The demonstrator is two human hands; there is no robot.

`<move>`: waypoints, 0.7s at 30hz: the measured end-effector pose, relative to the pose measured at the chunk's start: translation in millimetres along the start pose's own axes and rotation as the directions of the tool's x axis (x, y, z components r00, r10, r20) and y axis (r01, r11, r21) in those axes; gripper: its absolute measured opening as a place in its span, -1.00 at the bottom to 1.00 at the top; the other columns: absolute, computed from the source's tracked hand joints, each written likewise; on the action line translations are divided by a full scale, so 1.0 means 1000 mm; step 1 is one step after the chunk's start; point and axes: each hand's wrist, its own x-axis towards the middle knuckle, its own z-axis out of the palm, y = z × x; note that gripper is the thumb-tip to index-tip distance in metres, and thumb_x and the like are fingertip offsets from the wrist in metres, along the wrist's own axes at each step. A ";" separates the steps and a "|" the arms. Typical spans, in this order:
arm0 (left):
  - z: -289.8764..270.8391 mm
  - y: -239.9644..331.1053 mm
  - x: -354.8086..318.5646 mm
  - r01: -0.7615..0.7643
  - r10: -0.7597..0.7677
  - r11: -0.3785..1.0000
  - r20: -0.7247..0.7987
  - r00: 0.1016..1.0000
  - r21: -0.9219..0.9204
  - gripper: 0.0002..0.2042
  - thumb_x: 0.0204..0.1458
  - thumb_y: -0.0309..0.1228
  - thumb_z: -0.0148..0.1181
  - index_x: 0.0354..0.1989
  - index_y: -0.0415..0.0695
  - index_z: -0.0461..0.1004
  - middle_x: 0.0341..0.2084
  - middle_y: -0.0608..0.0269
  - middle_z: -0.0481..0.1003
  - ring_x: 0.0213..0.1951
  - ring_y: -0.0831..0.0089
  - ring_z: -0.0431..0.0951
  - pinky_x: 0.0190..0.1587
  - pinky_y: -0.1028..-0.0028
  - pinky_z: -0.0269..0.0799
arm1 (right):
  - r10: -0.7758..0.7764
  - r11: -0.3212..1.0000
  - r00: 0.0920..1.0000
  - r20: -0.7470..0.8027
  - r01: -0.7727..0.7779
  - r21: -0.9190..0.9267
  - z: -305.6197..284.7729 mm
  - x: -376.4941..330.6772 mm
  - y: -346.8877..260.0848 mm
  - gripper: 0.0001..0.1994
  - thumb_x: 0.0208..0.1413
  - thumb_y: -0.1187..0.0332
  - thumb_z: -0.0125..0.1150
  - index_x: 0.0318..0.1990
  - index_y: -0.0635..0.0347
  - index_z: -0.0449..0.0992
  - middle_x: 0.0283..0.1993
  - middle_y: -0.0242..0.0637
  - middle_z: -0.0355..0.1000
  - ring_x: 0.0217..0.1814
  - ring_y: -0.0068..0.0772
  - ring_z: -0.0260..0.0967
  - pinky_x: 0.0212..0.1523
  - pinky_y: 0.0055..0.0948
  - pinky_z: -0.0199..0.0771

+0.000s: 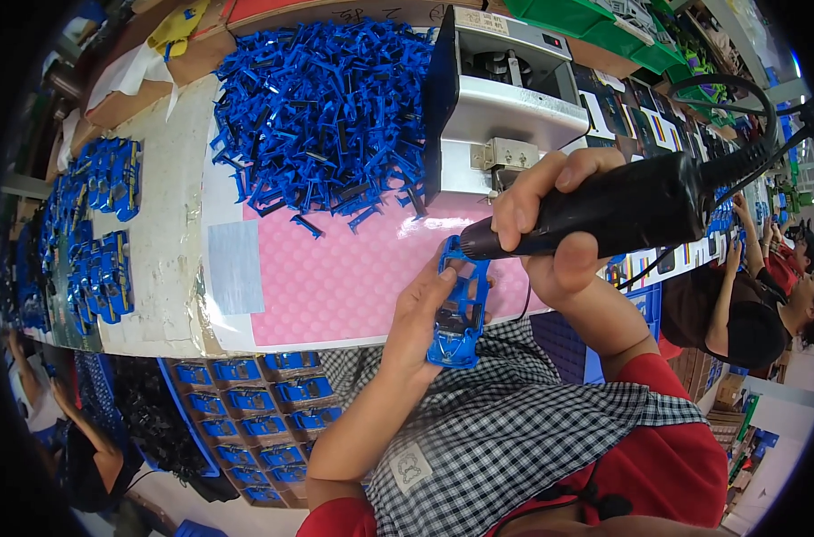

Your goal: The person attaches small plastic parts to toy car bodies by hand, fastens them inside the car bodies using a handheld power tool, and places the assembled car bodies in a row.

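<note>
My left hand [416, 309] grips a blue plastic toy car body [459, 345], its long open frame held over the near edge of the pink mat [335, 295]. Wrapped round a black electric screwdriver [617, 210], my right hand [550, 215] holds the tool slanting down to the left. The screwdriver's ribbed nose meets the upper end of the car body; the bit and any screw there are hidden. Beyond my hands stands a grey metal screw feeder [514, 112]. A large heap of small blue plastic parts [322, 116] lies to its left.
At the left are rows of blue car bodies [102, 277]. Below the bench edge, a divided box [246, 407] holds several more. The screwdriver's cable [756, 152] runs off to the upper right. Green bins [595, 31] stand at the back; other people [756, 313] sit at the right.
</note>
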 end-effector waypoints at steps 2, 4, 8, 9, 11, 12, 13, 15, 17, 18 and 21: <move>0.000 0.001 0.000 0.001 -0.001 1.000 0.001 1.000 0.004 -0.51 0.14 -0.32 -0.03 0.24 -0.15 0.07 -0.07 0.22 0.35 -0.15 0.38 0.49 -0.25 0.38 0.52 | 0.014 0.995 1.000 0.000 -0.014 0.095 0.002 0.002 0.004 -0.46 -0.04 -0.04 0.23 -0.20 0.11 0.06 -0.48 -0.25 0.23 -0.58 -0.50 0.26 -0.48 -0.52 0.39; 0.000 0.001 0.001 0.019 -0.019 1.000 -0.017 1.000 0.003 -0.51 0.14 -0.32 -0.03 0.24 -0.14 0.08 -0.11 0.21 0.36 -0.16 0.39 0.49 -0.25 0.40 0.52 | 0.028 0.982 1.000 -0.001 -0.028 0.188 0.006 0.004 0.006 -0.48 -0.02 -0.02 0.22 -0.20 0.12 0.06 -0.49 -0.24 0.23 -0.61 -0.51 0.25 -0.51 -0.53 0.38; -0.003 -0.003 0.003 -0.014 0.014 1.000 0.016 1.000 -0.011 -0.51 0.15 -0.31 -0.03 0.23 -0.16 0.09 -0.13 0.22 0.37 -0.18 0.41 0.49 -0.27 0.42 0.53 | 0.007 0.999 0.995 0.100 -0.012 0.045 0.004 0.010 0.009 -0.48 -0.02 0.00 0.22 -0.22 0.16 0.08 -0.53 -0.26 0.24 -0.65 -0.52 0.23 -0.59 -0.56 0.35; -0.002 -0.003 0.003 -0.011 0.011 1.000 0.008 1.000 0.003 -0.53 0.15 -0.31 -0.03 0.22 -0.17 0.11 -0.12 0.22 0.38 -0.18 0.42 0.49 -0.27 0.43 0.53 | -0.006 1.000 0.988 0.156 0.005 0.008 0.002 0.012 0.011 -0.48 -0.02 0.00 0.23 -0.22 0.17 0.09 -0.54 -0.27 0.24 -0.65 -0.52 0.24 -0.60 -0.57 0.34; -0.002 -0.002 0.003 -0.008 0.008 1.000 0.003 1.000 0.022 -0.54 0.15 -0.31 -0.03 0.20 -0.18 0.13 -0.12 0.21 0.38 -0.19 0.44 0.49 -0.27 0.43 0.53 | -0.027 0.995 0.972 0.232 0.003 0.101 0.000 0.021 0.013 -0.46 -0.07 -0.01 0.28 -0.24 0.16 0.11 -0.53 -0.29 0.26 -0.62 -0.51 0.26 -0.58 -0.57 0.35; -0.002 -0.001 0.002 -0.011 0.011 1.000 0.012 1.000 0.022 -0.55 0.15 -0.30 -0.03 0.18 -0.19 0.15 -0.12 0.21 0.39 -0.19 0.44 0.49 -0.27 0.44 0.53 | -0.043 0.987 0.938 0.344 -0.015 0.162 -0.003 0.023 0.014 -0.46 -0.10 -0.01 0.30 -0.24 0.15 0.13 -0.53 -0.29 0.27 -0.60 -0.51 0.28 -0.58 -0.57 0.35; -0.001 -0.001 0.002 -0.014 0.014 1.000 0.022 1.000 0.023 -0.57 0.15 -0.30 -0.03 0.17 -0.20 0.16 -0.13 0.20 0.40 -0.19 0.45 0.49 -0.28 0.44 0.53 | -0.066 0.975 0.890 0.450 -0.039 0.219 -0.006 0.025 0.015 -0.45 -0.12 -0.01 0.33 -0.24 0.14 0.14 -0.52 -0.28 0.27 -0.58 -0.50 0.29 -0.57 -0.57 0.35; -0.002 -0.001 0.002 -0.017 0.017 0.999 0.008 1.000 0.031 -0.57 0.15 -0.30 -0.03 0.16 -0.20 0.17 -0.13 0.19 0.41 -0.19 0.45 0.49 -0.28 0.45 0.53 | -0.196 0.927 0.841 0.504 -0.009 0.375 -0.010 0.025 0.020 -0.42 -0.22 -0.01 0.41 -0.22 0.08 0.17 -0.52 -0.27 0.29 -0.57 -0.45 0.30 -0.55 -0.52 0.36; 0.003 -0.002 0.003 -0.017 0.016 0.999 0.011 1.000 0.042 -0.58 0.15 -0.30 -0.04 0.16 -0.20 0.17 -0.14 0.18 0.42 -0.19 0.46 0.49 -0.28 0.46 0.53 | -0.215 0.939 0.863 0.457 0.055 0.339 -0.024 0.009 0.011 -0.42 -0.23 -0.02 0.41 -0.22 0.07 0.18 -0.53 -0.30 0.29 -0.58 -0.41 0.29 -0.52 -0.46 0.38; 0.005 -0.004 0.002 -0.032 0.032 0.999 -0.010 0.999 0.043 -0.58 0.16 -0.31 -0.04 0.16 -0.19 0.16 -0.14 0.18 0.41 -0.19 0.46 0.49 -0.28 0.46 0.53 | -0.240 0.944 0.884 0.401 0.117 0.307 -0.028 0.000 0.001 -0.43 -0.22 -0.05 0.39 -0.23 0.05 0.19 -0.53 -0.32 0.29 -0.57 -0.40 0.30 -0.52 -0.43 0.38; 0.004 -0.006 0.001 -0.051 0.052 0.996 -0.012 0.999 0.067 -0.58 0.16 -0.32 -0.06 0.17 -0.18 0.15 -0.10 0.20 0.40 -0.19 0.45 0.49 -0.28 0.44 0.53 | -0.369 0.923 0.902 0.222 0.330 0.196 -0.035 0.000 -0.027 -0.41 -0.22 -0.17 0.30 -0.23 0.00 0.18 -0.53 -0.37 0.28 -0.56 -0.41 0.29 -0.50 -0.41 0.36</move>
